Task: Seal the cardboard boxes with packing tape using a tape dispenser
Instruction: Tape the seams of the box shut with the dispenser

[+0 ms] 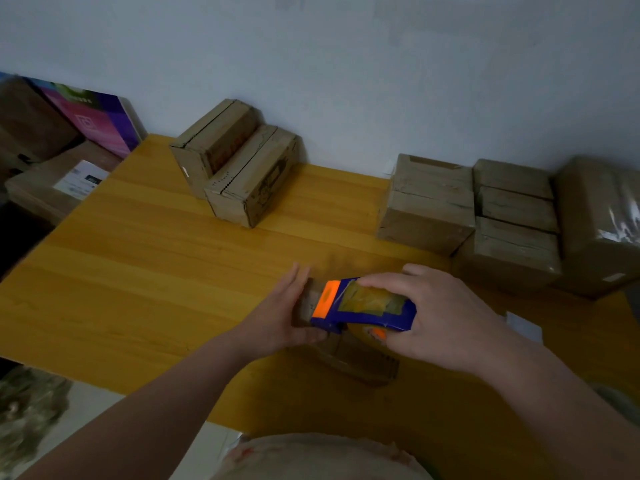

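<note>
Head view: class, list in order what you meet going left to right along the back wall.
Purple printed box → pair of cardboard boxes → cluster of taped boxes → large wrapped box.

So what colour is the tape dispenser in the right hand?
Dark blue tape dispenser with an orange front panel, clearest in head view.

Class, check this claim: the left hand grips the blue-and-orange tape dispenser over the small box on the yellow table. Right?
Wrong hand: the head view shows the right hand gripping the blue-and-orange tape dispenser over the small box on the yellow table.
</note>
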Available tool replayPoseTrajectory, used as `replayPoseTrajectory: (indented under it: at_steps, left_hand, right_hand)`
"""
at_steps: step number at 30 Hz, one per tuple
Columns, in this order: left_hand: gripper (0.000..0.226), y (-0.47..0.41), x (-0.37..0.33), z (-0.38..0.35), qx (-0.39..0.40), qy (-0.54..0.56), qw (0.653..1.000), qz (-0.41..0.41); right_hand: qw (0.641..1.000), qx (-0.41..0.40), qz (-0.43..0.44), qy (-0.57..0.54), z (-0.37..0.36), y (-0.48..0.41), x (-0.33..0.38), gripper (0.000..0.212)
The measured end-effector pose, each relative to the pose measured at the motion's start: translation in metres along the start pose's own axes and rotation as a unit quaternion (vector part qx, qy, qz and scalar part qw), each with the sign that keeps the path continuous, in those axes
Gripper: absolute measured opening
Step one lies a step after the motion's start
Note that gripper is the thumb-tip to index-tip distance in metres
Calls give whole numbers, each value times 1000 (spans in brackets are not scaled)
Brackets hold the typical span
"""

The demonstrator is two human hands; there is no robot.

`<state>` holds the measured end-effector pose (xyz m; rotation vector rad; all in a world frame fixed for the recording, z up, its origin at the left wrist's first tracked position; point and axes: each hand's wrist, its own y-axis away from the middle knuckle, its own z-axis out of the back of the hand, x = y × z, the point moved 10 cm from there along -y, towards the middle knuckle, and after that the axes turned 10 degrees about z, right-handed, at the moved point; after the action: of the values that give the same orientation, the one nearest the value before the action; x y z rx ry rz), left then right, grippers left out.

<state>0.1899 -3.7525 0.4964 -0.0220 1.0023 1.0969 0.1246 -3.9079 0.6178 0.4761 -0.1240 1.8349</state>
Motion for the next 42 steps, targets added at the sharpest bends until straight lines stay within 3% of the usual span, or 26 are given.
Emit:
replayPoseTrajectory:
  at_steps: [2,4,13,22,29,35,42]
  left_hand:
    - [108,-1,-19,0,-22,-76,993,-83]
    - [97,-4,-24,-4,-13,-91,991,-100]
    - [92,-10,-26,-4,-43,-192,976,-96]
    - [101,-9,-19,-5,-30,-279,959,-48]
    - [106,-2,-35,-14,-68,-449,888,-76]
    - [117,-3,-58,-58,-51,-442,891,-92]
    - [113,-2,-52,-45,-51,-450,883,-126]
  right_hand:
    - [1000,-2,2,-1,1,1,-1,73]
    - [1000,-3,7,2,1,2,-1,74]
    - [995,-4,34,-91,6,19,-13,78]
    - [996,27,19,-85,-3,65,-55,70]
    - [996,3,11,-83,-22,70,-71,79]
    - [996,-30,-4,-87,-39,77,-82,86]
    - [993,-50,-14,-106,-43,73,-72,91]
